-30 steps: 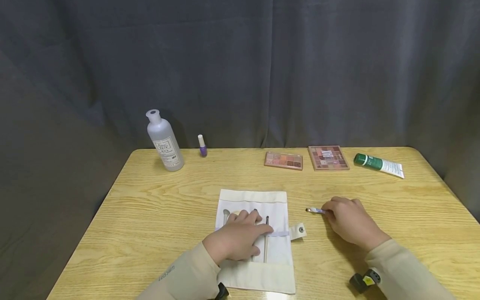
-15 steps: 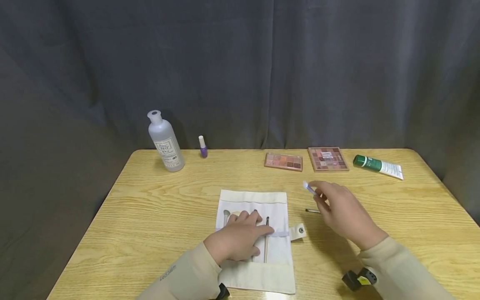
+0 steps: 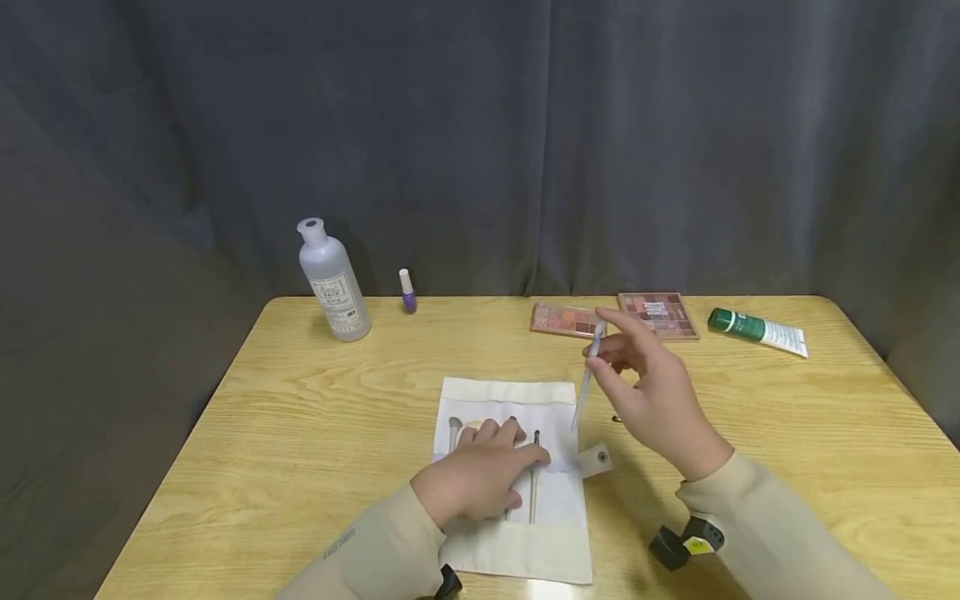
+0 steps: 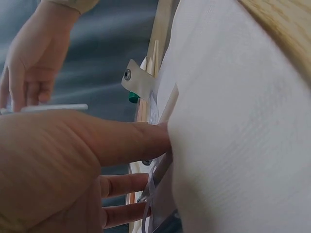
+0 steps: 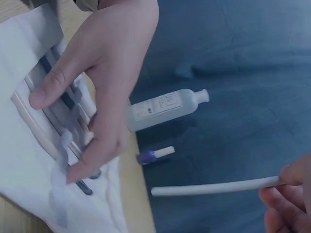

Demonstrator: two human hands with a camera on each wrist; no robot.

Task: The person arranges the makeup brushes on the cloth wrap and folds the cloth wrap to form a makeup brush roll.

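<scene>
Between the fingertips of my right hand (image 3: 656, 396) is a slim white makeup brush (image 3: 586, 390), pinched near its lilac upper end. Its thin handle slants down over the right side of a white cloth brush roll (image 3: 517, 554). The right wrist view shows the handle's rounded end. My left hand (image 3: 480, 477) rests spread on the roll, thumb and fingers across the brushes and the lilac elastic band (image 5: 60, 165). A brush (image 3: 533, 493) with a dark tip lies in the roll beside the left fingers. Other brushes there are partly covered by the hand.
A brush tip (image 3: 617, 418) shows on the table, mostly behind my right hand. The roll's snap tab (image 3: 596, 460) sticks out rightward. Along the back stand a clear bottle (image 3: 334, 287) and purple nail polish (image 3: 408, 296); two palettes (image 3: 658, 316) and a green-white tube (image 3: 757, 332) lie there.
My right hand has lifted the slim brush from beside another brush, moved left and turned it from lying flat to steeply slanted. The left hand has stayed on the roll.
</scene>
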